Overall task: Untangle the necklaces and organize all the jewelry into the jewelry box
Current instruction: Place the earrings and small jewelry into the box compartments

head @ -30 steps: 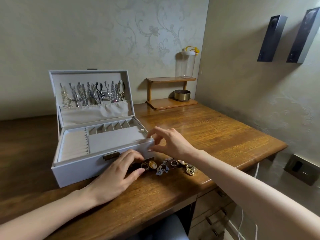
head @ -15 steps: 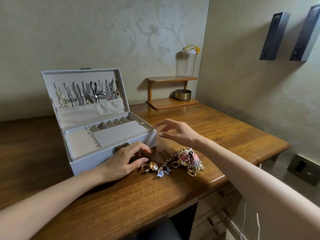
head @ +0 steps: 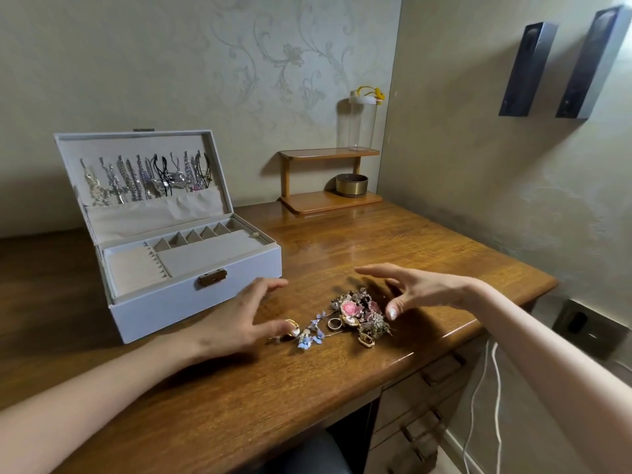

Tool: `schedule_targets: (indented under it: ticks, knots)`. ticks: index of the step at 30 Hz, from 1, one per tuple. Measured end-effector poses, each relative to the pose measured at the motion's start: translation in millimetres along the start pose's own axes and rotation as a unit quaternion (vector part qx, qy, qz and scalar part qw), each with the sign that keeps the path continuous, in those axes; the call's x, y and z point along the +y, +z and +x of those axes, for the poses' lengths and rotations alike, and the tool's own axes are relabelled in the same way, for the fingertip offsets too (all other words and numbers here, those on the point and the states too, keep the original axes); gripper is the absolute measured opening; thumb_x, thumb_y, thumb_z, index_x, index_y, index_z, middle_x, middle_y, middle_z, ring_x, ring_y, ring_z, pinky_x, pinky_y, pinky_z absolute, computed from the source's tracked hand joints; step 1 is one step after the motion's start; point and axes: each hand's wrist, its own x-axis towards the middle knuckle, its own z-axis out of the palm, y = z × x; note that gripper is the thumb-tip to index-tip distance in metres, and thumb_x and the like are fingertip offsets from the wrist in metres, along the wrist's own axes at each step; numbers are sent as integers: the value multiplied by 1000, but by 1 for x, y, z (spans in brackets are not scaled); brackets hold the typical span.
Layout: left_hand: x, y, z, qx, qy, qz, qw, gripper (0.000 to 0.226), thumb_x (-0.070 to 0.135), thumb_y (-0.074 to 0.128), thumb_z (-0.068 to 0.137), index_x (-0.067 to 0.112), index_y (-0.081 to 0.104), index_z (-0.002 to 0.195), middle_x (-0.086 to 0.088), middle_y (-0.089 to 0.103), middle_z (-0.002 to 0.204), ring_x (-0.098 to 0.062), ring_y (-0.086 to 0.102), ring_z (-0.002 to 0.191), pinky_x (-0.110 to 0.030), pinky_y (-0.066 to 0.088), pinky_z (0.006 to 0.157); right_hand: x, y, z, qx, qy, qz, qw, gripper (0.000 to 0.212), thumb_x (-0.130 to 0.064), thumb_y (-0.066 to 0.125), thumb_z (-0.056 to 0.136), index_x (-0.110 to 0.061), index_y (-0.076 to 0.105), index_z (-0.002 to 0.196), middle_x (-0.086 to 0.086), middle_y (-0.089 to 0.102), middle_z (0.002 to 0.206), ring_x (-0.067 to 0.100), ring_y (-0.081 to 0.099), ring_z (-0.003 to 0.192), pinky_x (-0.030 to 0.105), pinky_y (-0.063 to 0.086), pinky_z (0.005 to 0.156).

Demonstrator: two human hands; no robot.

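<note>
Head view. Jewelry box sits on the left of the counter, lid up and leaning back toward the wall. Its long axis runs left to right, slightly skewed, with the latch facing me and a little to the right. Necklaces hang in a row inside the lid, their lower ends tucked behind a fabric pocket. The tray compartments I can see hold nothing.

Loose jewelry pile lies to the right of the box, near the front edge of the counter. The scatter stretches left to right: a gold ring, then a blue flower piece, then the dense clump with a pink stone.

Left hand lies low by the box's front right corner, grip apart, fingers spread. The thumb tip is at the gold ring; I cannot tell whether it touches. Right hand hovers over the clump's right side, grip apart, fingers splayed, holding nothing.

Bare wood shows behind the pile, back to a small wooden shelf that carries a brass bowl and a clear bottle. The counter's right corner is beyond the right wrist. Drawers and a white cable sit below the edge.
</note>
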Motion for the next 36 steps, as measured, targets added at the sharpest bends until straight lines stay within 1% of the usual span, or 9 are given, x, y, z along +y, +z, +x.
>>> schedule_targets:
  ticks: [2,4,7,10,13,15,19,28,36]
  knots:
    - [17,12,-4,-52,9,37,998,107,83,53,56,37,10,142,9,14,155,2,19,131,-22,18,111,0,11,-3,-32,-14,-15,999,117,-76,74,42,-55,14,140,-23,12,152,6,17,139,31,20,112]
    - [28,24,-4,-66,22,74,995,108,71,60,61,33,3,145,11,5,156,5,12,130,-20,13,110,2,21,-3,-35,-13,-72,997,123,-70,75,46,-54,2,143,-21,-1,156,9,1,145,41,9,118]
    - [32,31,1,-51,7,71,996,110,73,56,59,30,5,146,10,8,156,0,15,137,-20,14,111,0,32,-1,-5,13,-126,992,125,-73,68,45,-53,-7,143,-13,-14,158,17,-20,143,53,-4,116]
    - [29,33,6,-22,4,45,999,105,81,47,58,32,14,145,8,22,154,-6,24,139,-20,19,110,-16,40,-4,17,6,-136,991,121,-73,55,48,-43,-6,147,-17,-12,153,5,-22,133,42,-7,114]
    - [25,34,7,-5,21,48,999,85,70,45,71,31,21,143,10,27,152,-3,26,137,-14,19,107,-26,48,-2,26,-21,-169,985,114,-71,44,56,-30,-5,150,-17,-6,153,-4,-19,126,20,-14,103]
    - [22,33,7,7,28,51,998,71,57,47,83,29,23,143,9,29,152,-3,27,137,-11,18,105,-29,54,5,34,-39,-195,979,113,-74,38,59,-24,-5,152,-8,-6,159,-4,-17,129,18,-16,104]
    - [19,29,4,23,40,60,997,53,33,48,95,26,26,143,8,31,150,1,28,132,-4,16,99,-36,67,21,52,-65,-207,975,111,-76,33,63,-19,-1,152,0,-2,160,-3,-11,132,22,-14,109]
    - [-2,13,-19,55,31,87,994,40,28,43,98,34,37,136,16,37,144,2,35,130,-7,20,100,-60,82,51,71,-101,-193,973,94,-62,44,78,-15,10,152,4,10,159,15,0,146,30,-10,114]
    - [-15,2,-42,91,-12,98,991,37,27,45,97,27,40,133,14,37,144,8,31,119,0,19,91,-77,97,80,85,-149,-173,970,77,-51,57,87,-17,23,148,4,28,148,16,23,137,30,22,112]
